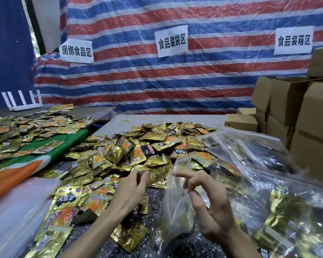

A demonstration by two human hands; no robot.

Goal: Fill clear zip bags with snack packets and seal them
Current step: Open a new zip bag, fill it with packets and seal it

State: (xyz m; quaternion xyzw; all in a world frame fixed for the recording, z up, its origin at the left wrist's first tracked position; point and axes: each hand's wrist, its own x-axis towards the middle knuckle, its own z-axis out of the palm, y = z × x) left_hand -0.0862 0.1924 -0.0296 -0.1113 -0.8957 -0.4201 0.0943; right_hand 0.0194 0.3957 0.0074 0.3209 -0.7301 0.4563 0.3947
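Above the speckled grey tabletop (175, 119), the left hand (132, 189) grips crinkled gold foil snack packets (155, 176) beside the clear plastic zip bag (173, 216). The right hand (213, 207) pinches its mouth loosely, so a sagging mouth could spill them.

Glossy gold foil packets (153, 144), clear plastic bag (175, 207)

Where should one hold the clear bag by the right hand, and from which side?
Pinch the bag by one lip of its mouth, above the red zip line, from the right, much as the right hand does. The bag is limp, packets weigh down its near end, and the mouth faces the pile, so this likely keeps it open.
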